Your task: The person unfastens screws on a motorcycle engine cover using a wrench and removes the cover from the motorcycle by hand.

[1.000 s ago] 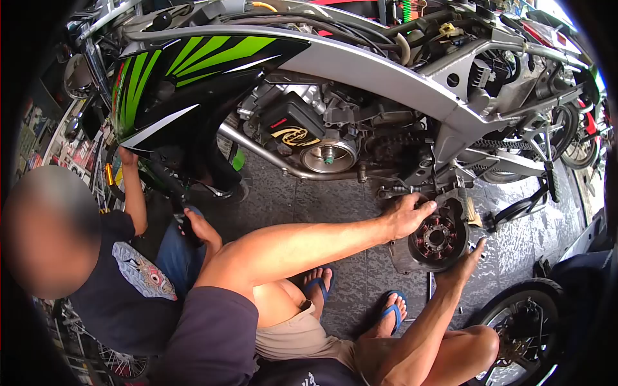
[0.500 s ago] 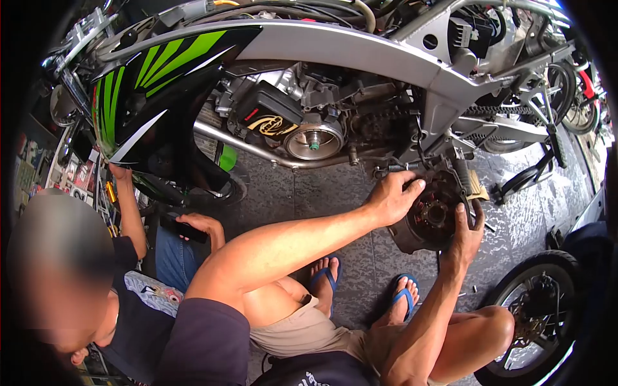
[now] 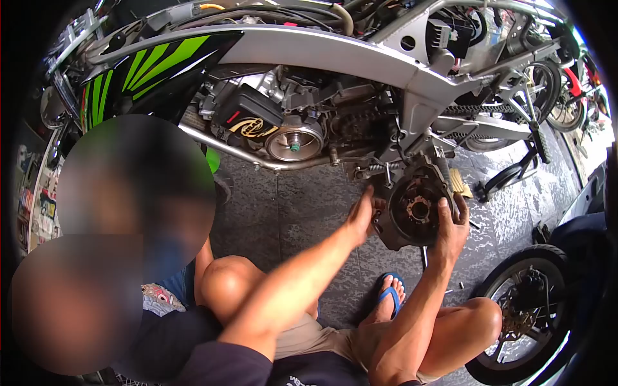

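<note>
A dark, greasy engine cover (image 3: pixel 398 237) with a round hollow and a copper-toned stator ring (image 3: pixel 419 208) inside is held up above the floor, its open side facing me. My right hand (image 3: pixel 452 228) grips its right edge, thumb on the front rim and fingers round the outside. On the opposite side my left hand (image 3: pixel 364 215) is at the left edge, fingers curled against it and partly hidden. Behind and to the left, the motorcycle engine shows a round metal rotor (image 3: pixel 295 143) with a greenish centre. A spring (image 3: pixel 372 172) lies close above the cover.
The silver motorcycle frame (image 3: pixel 309 55) spans the top. A detached wheel (image 3: pixel 524 315) lies at lower right. Another person's blurred head (image 3: pixel 77 302) is at lower left. A yellowish block (image 3: pixel 459 183) and small loose parts lie on the dark tiled floor (image 3: pixel 257 212).
My left hand has moved from the cover's upper left rim down to its left side. The cover has turned slightly in my right hand. The other person has leaned inward.
</note>
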`<state>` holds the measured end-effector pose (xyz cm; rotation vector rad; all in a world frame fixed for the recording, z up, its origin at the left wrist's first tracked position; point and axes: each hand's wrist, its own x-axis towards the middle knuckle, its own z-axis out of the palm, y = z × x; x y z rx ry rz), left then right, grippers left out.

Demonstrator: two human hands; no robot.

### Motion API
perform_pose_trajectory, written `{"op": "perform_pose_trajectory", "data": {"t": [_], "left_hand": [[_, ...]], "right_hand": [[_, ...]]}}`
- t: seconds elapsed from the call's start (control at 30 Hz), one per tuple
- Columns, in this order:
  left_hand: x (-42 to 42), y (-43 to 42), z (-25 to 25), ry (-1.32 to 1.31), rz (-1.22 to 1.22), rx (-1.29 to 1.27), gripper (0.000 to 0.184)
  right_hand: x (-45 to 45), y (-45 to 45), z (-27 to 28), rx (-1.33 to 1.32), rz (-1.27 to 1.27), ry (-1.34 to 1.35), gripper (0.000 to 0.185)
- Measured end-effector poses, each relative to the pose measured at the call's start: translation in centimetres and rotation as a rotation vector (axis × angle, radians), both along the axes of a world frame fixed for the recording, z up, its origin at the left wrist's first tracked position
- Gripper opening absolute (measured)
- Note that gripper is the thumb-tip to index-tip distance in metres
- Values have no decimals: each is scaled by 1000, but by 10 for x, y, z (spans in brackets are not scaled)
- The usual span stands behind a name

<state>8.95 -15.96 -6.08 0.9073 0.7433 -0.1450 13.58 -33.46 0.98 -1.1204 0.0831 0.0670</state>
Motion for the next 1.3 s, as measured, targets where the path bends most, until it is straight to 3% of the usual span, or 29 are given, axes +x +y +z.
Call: {"op": "perform_pose_trajectory", "data": {"t": [0.03,0.1,0.13,0.2,0.23,0.3,0.33,0.4,0.47,0.53,0.6,0.73,0.83,0.9,0.93,1.0,1.03,1.07,1.1,1.13,1.17,1.3], "left_hand": [[-8,-12,7,-7,2,-3,69],[-24,-41,24,-235,272,-370,73],[-27,-49,28,-243,267,-380,73],[-36,-60,32,-560,199,-307,72],[-34,-63,33,-573,221,-235,69],[-16,-62,5,-536,310,151,65],[-19,-56,37,-507,208,248,61],[3,-53,-14,-595,220,305,55],[25,-57,-46,-632,315,387,51],[4,-54,29,-422,299,465,54],[-5,-52,64,-299,288,603,57],[-15,-41,96,-401,228,751,60],[12,-29,64,-382,188,767,64],[24,-30,52,-470,317,575,62],[28,-30,52,-587,394,460,59],[24,-29,61,-509,414,676,54],[21,-31,65,-450,439,829,53],[6,-24,89,-343,255,784,58],[14,-24,71,-234,241,931,59],[17,-28,65,-447,449,956,51],[16,-28,57,-469,488,957,49],[11,-32,54,-623,547,956,41]], "right_hand": [[0,-1,0,41,-3,32,60],[0,-3,0,73,-17,35,55],[2,-3,1,113,-25,40,50],[3,-4,5,141,-30,21,46],[3,-2,8,189,-31,3,41],[4,2,5,164,-55,-48,37],[9,-8,-5,76,-36,35,40],[26,-22,-48,7,-125,-69,33],[33,-20,-53,-81,-111,-70,34],[43,-11,-55,-194,-81,-93,34],[43,-4,-57,-289,-77,-129,34],[45,2,-63,-483,-97,-198,35],[53,5,-69,-597,-127,-259,36],[65,-4,-83,-909,-189,-436,36],[68,-11,-84,-1322,-308,-634,37],[67,-13,-89,-1744,-432,-740,37],[55,-4,-80,-1748,-466,-763,37],[53,2,-82,-1669,-575,-814,35],[52,0,-82,-1477,-456,-732,31],[23,29,-16,-781,-404,-214,34],[18,35,-3,-588,-394,-208,39],[19,29,12,-354,-171,-241,36]]}}
